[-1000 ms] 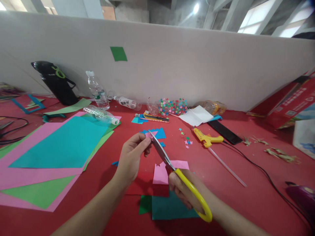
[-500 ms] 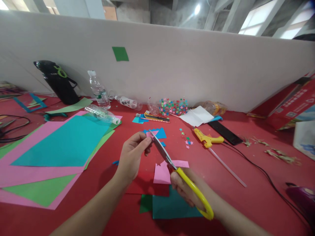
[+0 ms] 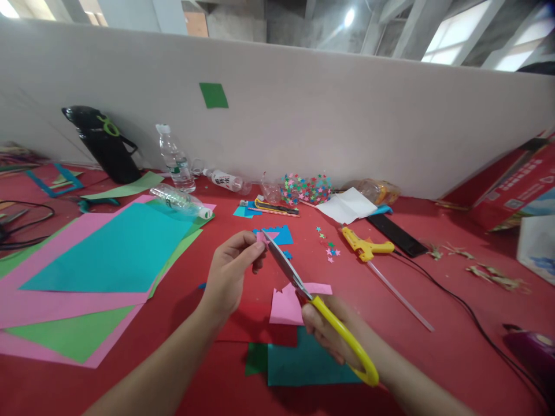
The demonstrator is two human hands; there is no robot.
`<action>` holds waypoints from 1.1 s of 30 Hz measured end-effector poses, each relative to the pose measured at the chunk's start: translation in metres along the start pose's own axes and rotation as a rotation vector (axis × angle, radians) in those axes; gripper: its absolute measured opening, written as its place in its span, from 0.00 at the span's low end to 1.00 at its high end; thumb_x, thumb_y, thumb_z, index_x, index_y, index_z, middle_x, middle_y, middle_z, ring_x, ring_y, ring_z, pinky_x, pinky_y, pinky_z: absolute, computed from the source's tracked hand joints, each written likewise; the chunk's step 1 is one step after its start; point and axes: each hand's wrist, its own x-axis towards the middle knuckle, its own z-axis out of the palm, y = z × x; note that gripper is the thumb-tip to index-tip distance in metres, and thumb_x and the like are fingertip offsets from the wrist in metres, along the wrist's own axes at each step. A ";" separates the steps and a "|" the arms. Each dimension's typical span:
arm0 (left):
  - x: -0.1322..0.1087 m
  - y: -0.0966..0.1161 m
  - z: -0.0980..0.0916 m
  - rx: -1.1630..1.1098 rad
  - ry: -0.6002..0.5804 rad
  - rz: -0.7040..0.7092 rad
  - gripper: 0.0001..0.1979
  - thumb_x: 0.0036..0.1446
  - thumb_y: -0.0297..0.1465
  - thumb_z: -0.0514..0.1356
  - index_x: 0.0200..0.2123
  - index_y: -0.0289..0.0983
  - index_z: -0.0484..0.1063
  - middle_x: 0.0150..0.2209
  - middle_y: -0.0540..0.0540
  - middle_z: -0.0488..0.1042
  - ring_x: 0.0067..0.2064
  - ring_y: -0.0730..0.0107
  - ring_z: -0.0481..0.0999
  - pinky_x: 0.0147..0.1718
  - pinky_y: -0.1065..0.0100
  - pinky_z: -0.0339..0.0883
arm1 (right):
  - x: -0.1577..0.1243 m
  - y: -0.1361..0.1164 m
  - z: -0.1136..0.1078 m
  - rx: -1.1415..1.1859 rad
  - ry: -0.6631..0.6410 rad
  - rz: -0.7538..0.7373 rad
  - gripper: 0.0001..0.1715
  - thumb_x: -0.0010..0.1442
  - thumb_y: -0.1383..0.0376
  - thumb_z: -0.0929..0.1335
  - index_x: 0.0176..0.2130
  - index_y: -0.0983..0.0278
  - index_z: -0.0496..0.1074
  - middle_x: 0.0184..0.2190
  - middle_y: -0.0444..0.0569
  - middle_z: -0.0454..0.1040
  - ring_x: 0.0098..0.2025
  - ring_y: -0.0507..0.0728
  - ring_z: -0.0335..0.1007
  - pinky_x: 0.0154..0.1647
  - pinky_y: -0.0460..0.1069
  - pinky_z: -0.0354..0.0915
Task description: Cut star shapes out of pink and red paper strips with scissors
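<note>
Between thumb and fingertips, my left hand [image 3: 229, 268] pinches a small pink paper piece [image 3: 272, 236]. My right hand [image 3: 332, 329] is wrapped round the yellow handles of a pair of scissors [image 3: 289, 271], whose blades reach up to that piece. Beneath the blades lies a larger pink paper [image 3: 286, 309] with a notched upper edge. Red, dark green and teal sheets [image 3: 310, 364] lie below it. Just beyond my left fingertips is a blue paper with a cut edge [image 3: 284, 234]. Small coloured paper stars [image 3: 332, 252] are scattered to the right.
Large coloured sheets [image 3: 113, 248] cover the left side, with a plastic bottle [image 3: 180, 201] lying on them. A black flask [image 3: 102, 144] leans at the back wall. To the right are a yellow glue gun [image 3: 366, 244], its cord and a phone [image 3: 396, 234]. A star-covered clear container [image 3: 306, 188] lies behind.
My left hand has shifted very slightly left with the pink piece. The scissors stay at the piece, nearly unchanged.
</note>
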 end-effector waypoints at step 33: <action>0.006 0.004 -0.007 0.129 -0.011 0.099 0.05 0.55 0.29 0.61 0.27 0.37 0.73 0.23 0.52 0.69 0.25 0.76 0.66 0.24 0.73 0.60 | 0.009 0.025 -0.007 -0.058 0.010 -0.060 0.19 0.62 0.54 0.63 0.26 0.62 0.60 0.15 0.35 0.52 0.15 0.46 0.48 0.14 0.41 0.48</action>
